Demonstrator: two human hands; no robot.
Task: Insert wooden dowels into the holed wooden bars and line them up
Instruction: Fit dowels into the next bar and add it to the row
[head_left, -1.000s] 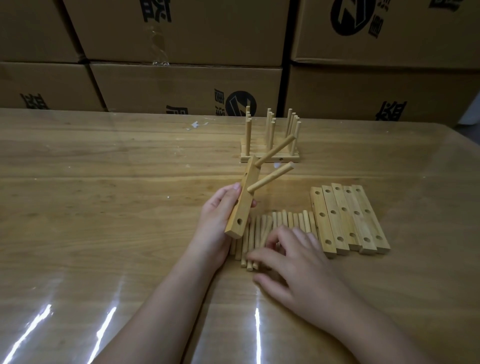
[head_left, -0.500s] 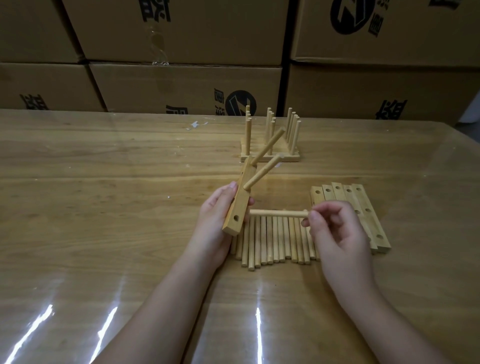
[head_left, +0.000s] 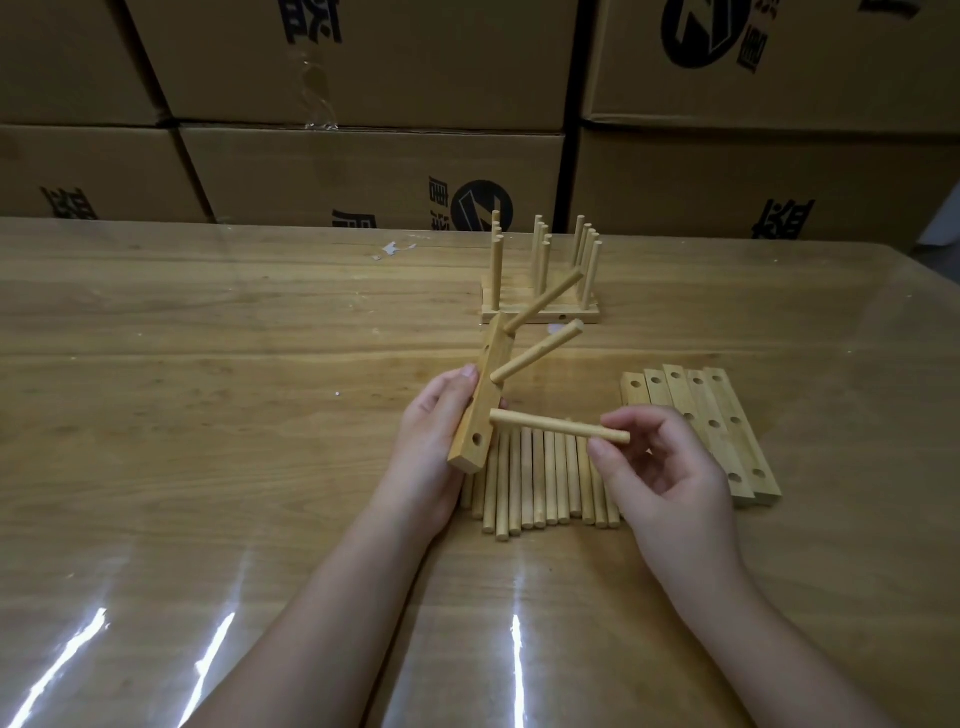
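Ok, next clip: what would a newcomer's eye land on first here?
Centre frame, the left hand holds a holed bar up at a tilt with two dowels sticking out of it, while the right hand pinches a third dowel, its tip close to the bar's lower end. Below them lies a row of loose dowels, with unfilled bars to the right and finished bars standing further back.

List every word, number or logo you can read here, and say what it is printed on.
No text can be quoted.
Cardboard boxes: black printed characters, cut off or partly hidden, unreadable.
Round black logo on the middle box: no legible letters.
Wooden bars and dowels: no markings visible.
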